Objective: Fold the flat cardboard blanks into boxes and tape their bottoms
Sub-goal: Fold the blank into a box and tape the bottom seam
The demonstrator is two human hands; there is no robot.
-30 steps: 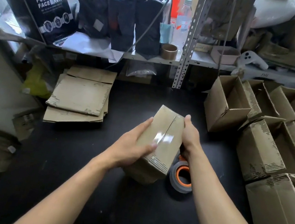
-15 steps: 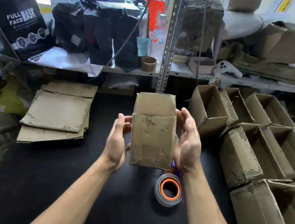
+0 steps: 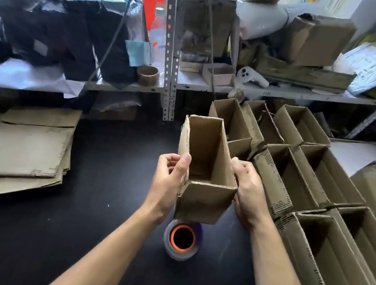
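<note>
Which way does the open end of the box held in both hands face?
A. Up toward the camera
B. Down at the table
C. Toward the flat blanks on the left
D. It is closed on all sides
A: the box between the left hand and right hand shows its hollow inside and floor from above.

Packing or stockroom area: perforated steel shelving loaded with parcels, flat cardboard blanks stacked left, open boxes right, tape roll on the black table.
</note>
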